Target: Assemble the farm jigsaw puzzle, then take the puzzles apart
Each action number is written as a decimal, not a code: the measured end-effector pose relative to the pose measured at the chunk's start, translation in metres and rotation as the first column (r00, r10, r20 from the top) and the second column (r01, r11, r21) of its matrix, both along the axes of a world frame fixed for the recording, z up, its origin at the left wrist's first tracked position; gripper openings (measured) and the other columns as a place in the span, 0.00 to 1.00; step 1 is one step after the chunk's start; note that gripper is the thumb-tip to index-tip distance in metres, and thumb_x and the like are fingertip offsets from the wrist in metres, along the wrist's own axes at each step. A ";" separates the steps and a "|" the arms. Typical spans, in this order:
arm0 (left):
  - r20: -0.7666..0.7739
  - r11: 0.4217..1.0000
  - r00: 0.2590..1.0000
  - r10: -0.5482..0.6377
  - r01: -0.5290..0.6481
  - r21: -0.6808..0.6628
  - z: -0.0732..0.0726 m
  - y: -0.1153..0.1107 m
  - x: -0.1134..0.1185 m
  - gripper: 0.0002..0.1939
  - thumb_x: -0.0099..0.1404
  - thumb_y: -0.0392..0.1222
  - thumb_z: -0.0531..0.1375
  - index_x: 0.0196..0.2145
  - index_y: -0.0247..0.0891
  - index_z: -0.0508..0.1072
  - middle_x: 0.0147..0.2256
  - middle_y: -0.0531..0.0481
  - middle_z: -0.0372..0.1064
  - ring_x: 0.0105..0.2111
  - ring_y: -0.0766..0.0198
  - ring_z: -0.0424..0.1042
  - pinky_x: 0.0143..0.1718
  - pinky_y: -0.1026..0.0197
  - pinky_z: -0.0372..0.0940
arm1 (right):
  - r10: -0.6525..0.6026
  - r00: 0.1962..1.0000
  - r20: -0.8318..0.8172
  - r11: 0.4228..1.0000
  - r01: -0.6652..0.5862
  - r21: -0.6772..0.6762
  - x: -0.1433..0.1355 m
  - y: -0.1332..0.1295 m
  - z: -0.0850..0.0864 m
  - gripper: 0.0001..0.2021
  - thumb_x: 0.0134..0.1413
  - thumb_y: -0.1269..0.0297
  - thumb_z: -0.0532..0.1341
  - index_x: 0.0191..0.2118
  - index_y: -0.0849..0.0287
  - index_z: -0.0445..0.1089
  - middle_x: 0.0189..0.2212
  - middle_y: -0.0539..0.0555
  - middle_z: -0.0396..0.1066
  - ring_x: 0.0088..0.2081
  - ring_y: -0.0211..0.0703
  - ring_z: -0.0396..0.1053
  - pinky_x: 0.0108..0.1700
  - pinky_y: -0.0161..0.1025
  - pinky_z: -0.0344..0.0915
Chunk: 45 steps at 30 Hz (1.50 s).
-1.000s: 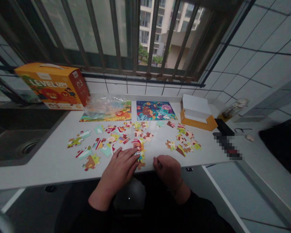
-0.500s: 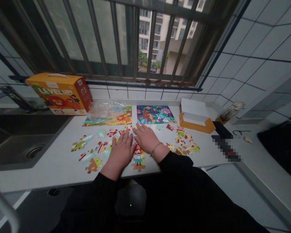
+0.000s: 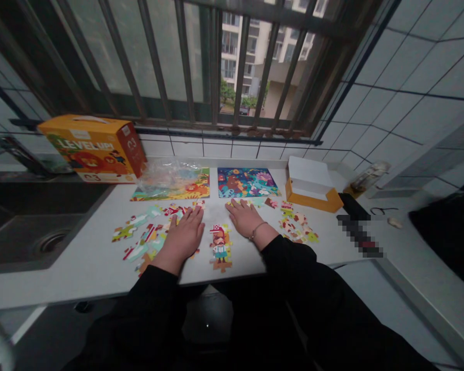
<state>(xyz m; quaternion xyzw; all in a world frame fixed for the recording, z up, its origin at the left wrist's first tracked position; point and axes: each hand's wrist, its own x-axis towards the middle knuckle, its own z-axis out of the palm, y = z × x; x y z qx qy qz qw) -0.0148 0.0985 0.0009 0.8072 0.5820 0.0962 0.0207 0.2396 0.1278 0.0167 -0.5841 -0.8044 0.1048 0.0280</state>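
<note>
The one view comes from up on the person's head, above the near side of the joined puzzle section (image 3: 220, 250), facing forward and tipped down over it. It's close enough for the printed figure there to read, yet wide enough to catch the barred window (image 3: 181, 67) well beyond that section.

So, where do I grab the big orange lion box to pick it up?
Best take the white handle on top, reaching down from above. The orange box stands upright, so its handle faces up, and nothing seems to cover it. From the right, the crinkly clear plastic would probably get in your way.
</note>
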 end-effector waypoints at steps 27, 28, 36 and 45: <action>0.101 0.958 0.955 -0.280 0.285 -0.037 -0.002 -0.049 0.050 0.29 0.80 0.46 0.56 0.74 0.43 0.64 0.76 0.40 0.57 0.77 0.48 0.56 0.76 0.32 0.52 | 0.055 0.998 -0.034 0.964 -0.044 0.264 0.024 -0.129 -0.033 0.12 0.62 0.75 0.58 0.30 0.57 0.76 0.30 0.53 0.77 0.32 0.42 0.70 0.34 0.40 0.53; 0.104 0.958 0.954 -0.282 0.286 -0.032 -0.001 -0.047 0.051 0.29 0.79 0.46 0.56 0.74 0.43 0.64 0.76 0.40 0.57 0.77 0.48 0.56 0.76 0.32 0.52 | 0.044 0.999 -0.005 0.961 -0.041 0.272 0.022 -0.129 -0.033 0.12 0.63 0.74 0.59 0.31 0.57 0.76 0.30 0.54 0.78 0.31 0.43 0.70 0.33 0.41 0.51; 0.216 0.976 0.972 -0.090 0.043 0.213 0.003 -0.061 0.046 0.23 0.80 0.46 0.54 0.67 0.38 0.71 0.68 0.35 0.70 0.69 0.44 0.68 0.72 0.36 0.59 | 0.042 0.999 0.023 0.951 -0.047 0.305 0.021 -0.132 -0.035 0.12 0.62 0.75 0.59 0.30 0.57 0.76 0.29 0.54 0.77 0.30 0.42 0.69 0.33 0.41 0.49; 0.123 0.923 0.955 0.271 -0.294 0.249 0.012 -0.061 0.012 0.18 0.78 0.44 0.54 0.57 0.37 0.78 0.59 0.31 0.75 0.56 0.36 0.75 0.55 0.34 0.70 | 0.054 0.998 -0.012 0.938 -0.047 0.344 0.021 -0.131 -0.040 0.11 0.57 0.76 0.59 0.27 0.56 0.74 0.27 0.52 0.75 0.28 0.41 0.65 0.33 0.43 0.47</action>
